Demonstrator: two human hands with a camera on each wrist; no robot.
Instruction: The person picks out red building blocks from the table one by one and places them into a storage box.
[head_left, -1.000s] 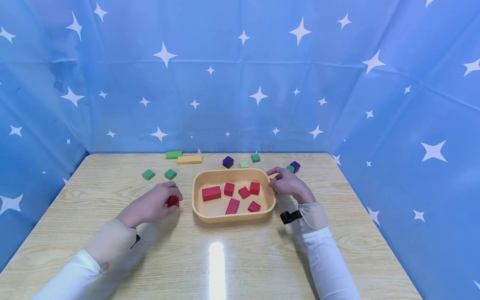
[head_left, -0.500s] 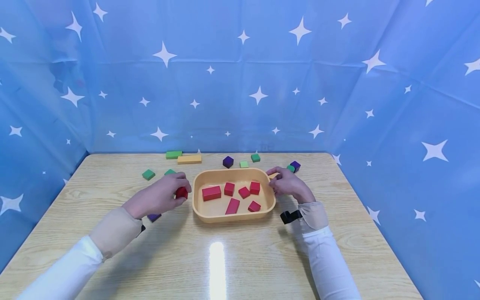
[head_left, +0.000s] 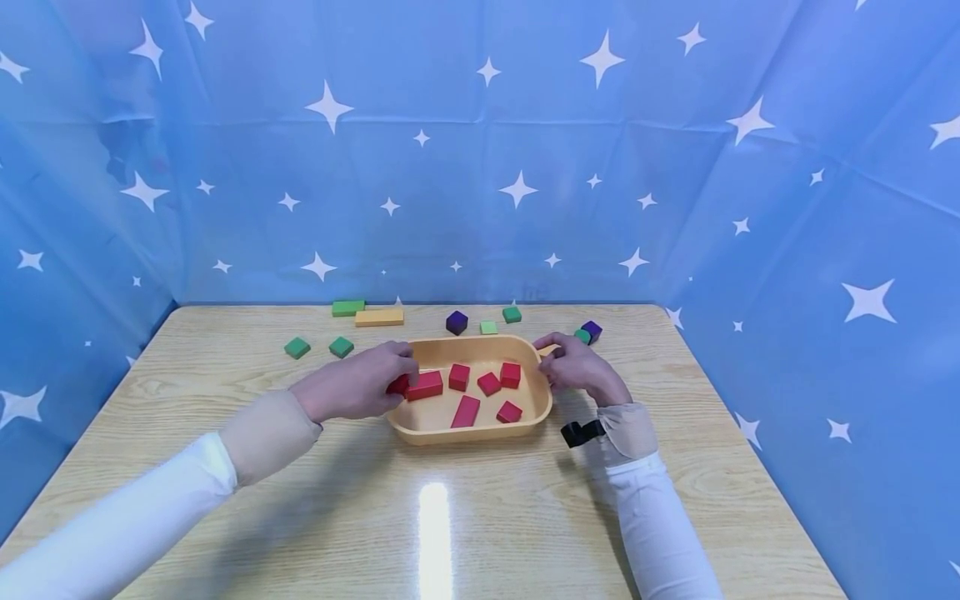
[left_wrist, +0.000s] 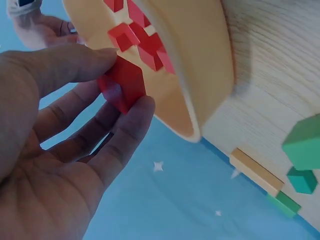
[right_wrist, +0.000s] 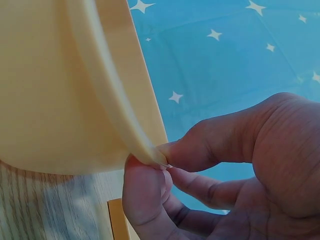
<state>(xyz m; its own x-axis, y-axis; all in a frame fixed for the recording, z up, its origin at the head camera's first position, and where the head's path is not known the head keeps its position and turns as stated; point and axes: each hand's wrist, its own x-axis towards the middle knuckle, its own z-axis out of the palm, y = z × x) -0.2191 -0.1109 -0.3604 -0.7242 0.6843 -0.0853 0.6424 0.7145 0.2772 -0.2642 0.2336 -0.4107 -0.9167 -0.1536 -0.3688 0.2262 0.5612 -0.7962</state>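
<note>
My left hand (head_left: pixel 358 382) pinches a red block (left_wrist: pixel 126 85) between thumb and fingertips. In the head view the hand hangs over the left end of a light orange tray (head_left: pixel 465 437), and its fingers partly hide the block. Several red blocks lie inside the tray, among them a long one (head_left: pixel 426 386) close to my left fingers and a flat one (head_left: pixel 466 412) near the front. At the other end my right hand (head_left: pixel 581 372) pinches the tray's rim (right_wrist: pixel 112 90) between thumb and index finger.
Behind the tray lie a yellow-orange bar (head_left: pixel 379 317), a green bar (head_left: pixel 348 308), a purple block (head_left: pixel 457 322) and small green blocks (head_left: pixel 512 314). Two green blocks (head_left: pixel 341 347) sit left of it. Another purple block (head_left: pixel 592 331) is beyond my right hand. A starry blue curtain (head_left: pixel 480 167) borders the table.
My left hand has carried the red block rightward from the table to over the tray's left end. A purple block glimpsed by the left wrist is now hidden. The right hand keeps its place.
</note>
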